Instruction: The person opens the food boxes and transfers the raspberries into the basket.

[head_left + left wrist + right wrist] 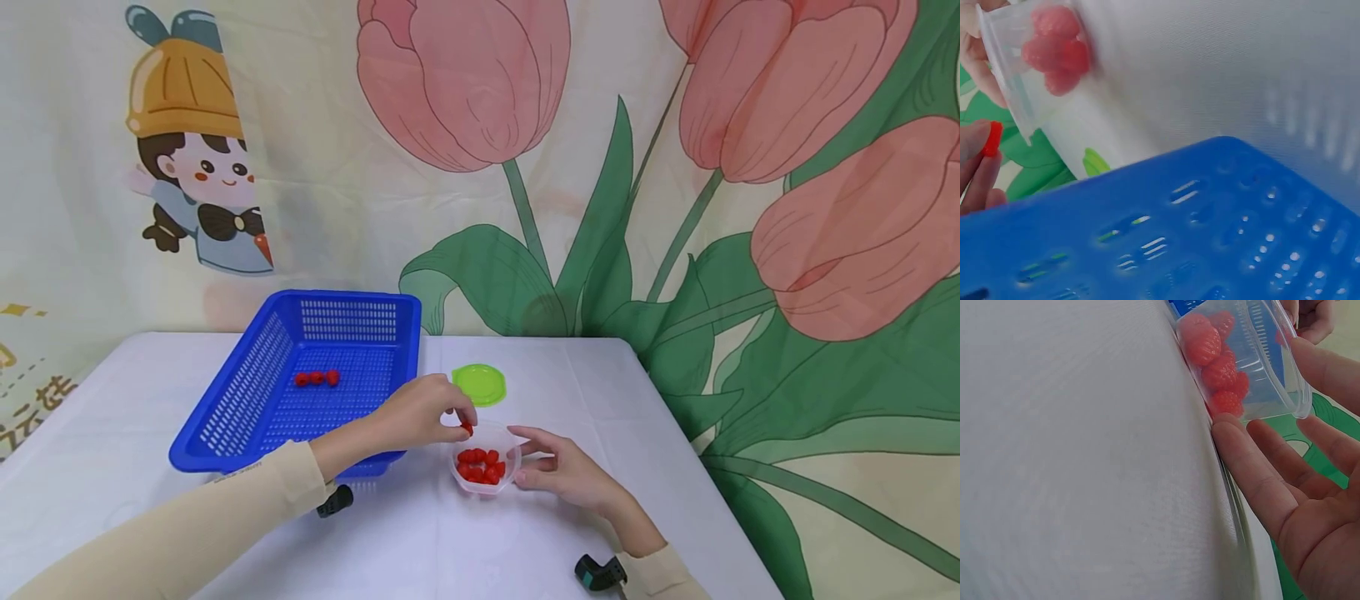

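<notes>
My left hand (435, 408) pinches a small red raspberry (992, 139) between thumb and fingertips. It is at the upper left rim of a clear plastic tub (513, 454), which holds several red raspberries (1219, 372). On the tub's other side is my right hand (566, 475), its fingers spread against the wall and rim; in the right wrist view the thumb (1238, 437) rests low by the base. In the blue plastic basket (408, 333), 3 red raspberries (317, 378) lie in a row.
A bright green lid (480, 383) lies behind the tub on the white tablecloth (450, 550). The basket stands left of the tub, its near right corner below my left wrist. A cloth printed with tulips (465, 83) hangs behind the table.
</notes>
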